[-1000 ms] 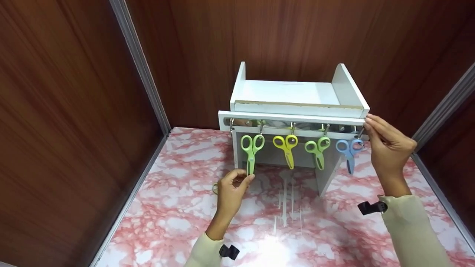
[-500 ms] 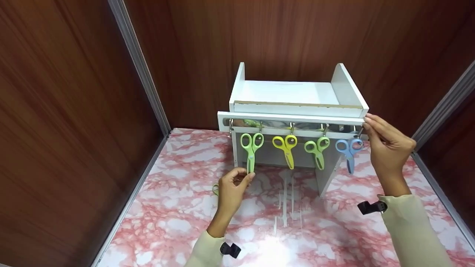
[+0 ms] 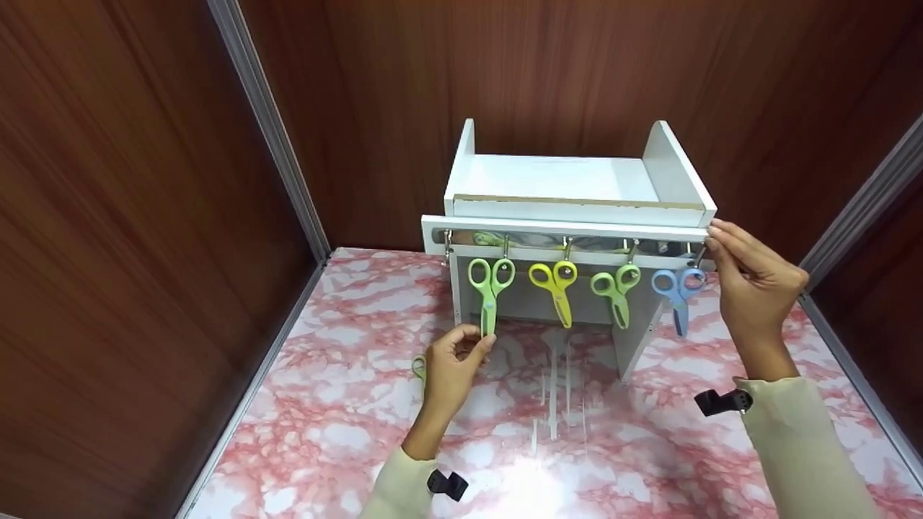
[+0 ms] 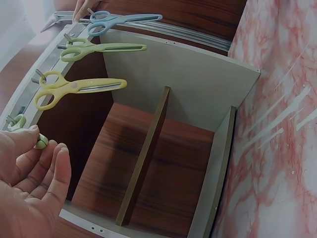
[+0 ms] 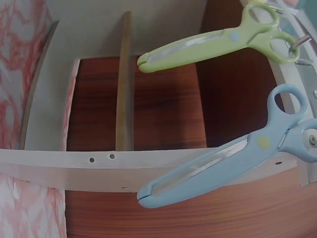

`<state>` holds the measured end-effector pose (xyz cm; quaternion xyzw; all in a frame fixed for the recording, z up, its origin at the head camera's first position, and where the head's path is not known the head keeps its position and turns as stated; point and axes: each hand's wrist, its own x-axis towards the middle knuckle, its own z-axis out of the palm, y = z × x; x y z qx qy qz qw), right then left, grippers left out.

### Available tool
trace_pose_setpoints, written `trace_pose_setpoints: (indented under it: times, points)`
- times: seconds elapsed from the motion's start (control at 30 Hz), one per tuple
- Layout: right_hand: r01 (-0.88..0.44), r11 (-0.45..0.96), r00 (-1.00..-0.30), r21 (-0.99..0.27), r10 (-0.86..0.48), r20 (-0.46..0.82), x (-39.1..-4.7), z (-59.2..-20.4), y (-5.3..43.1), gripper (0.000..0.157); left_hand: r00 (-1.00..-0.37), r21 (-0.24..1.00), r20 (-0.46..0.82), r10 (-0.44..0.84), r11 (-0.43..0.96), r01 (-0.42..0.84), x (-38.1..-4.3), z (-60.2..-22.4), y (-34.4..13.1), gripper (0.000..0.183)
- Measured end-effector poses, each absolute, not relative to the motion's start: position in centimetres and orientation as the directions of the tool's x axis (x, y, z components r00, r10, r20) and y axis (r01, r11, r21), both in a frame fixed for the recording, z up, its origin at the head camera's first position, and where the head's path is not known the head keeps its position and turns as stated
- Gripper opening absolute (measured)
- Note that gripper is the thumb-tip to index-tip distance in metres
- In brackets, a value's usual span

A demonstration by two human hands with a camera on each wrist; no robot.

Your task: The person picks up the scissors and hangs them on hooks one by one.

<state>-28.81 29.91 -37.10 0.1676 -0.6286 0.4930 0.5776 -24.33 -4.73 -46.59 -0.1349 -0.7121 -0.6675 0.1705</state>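
My left hand (image 3: pixel 451 367) pinches the blade tip of light green scissors (image 3: pixel 489 295), which stand handles up. Their right loop is at the second hook from the left. Yellow scissors (image 3: pixel 555 288), another green pair (image 3: pixel 616 292) and blue scissors (image 3: pixel 679 295) hang from hooks to the right. With thumb and fingers, my right hand (image 3: pixel 761 288) holds the right end of the white hook rail (image 3: pixel 533 225). The left wrist view shows the pinched green tip (image 4: pixel 41 142) between thumb and fingers. In the right wrist view the right hand is out of sight.
A white shelf unit (image 3: pixel 674 169) stands behind the rail, with a divider (image 4: pixel 148 148) inside. One more green pair of scissors (image 3: pixel 419 366) lies on the marbled table (image 3: pixel 324 404), partly behind the left hand. The leftmost hook (image 3: pixel 448 245) bears no scissors. Wood-grain panels (image 3: pixel 389 94) enclose the table.
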Motion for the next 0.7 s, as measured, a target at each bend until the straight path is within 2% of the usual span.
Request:
trace_pose_setpoints:
  times: [0.1, 0.33, 0.7]
  points:
    - [-0.784, 0.452, -0.277, -0.425, 0.358, 0.892, -28.8, -37.1, 29.9, 0.017, -0.913, 0.911, 0.408, -0.016, 0.074, 0.406, -24.4, -46.8, -4.7, 0.010]
    - [-0.785, 0.442, -0.289, -0.434, 0.358, 0.888, -29.0, -37.3, 30.2, 0.017, -0.927, 0.928, 0.371, 0.060, 0.019, 0.372, -26.2, -49.8, -4.7, 0.012]
    - [-0.777, 0.447, -0.300, -0.443, 0.356, 0.885, -28.9, -37.3, 30.2, 0.017, -0.932, 0.942, 0.336, 0.140, -0.064, 0.330, -26.4, -50.6, -4.5, 0.015]
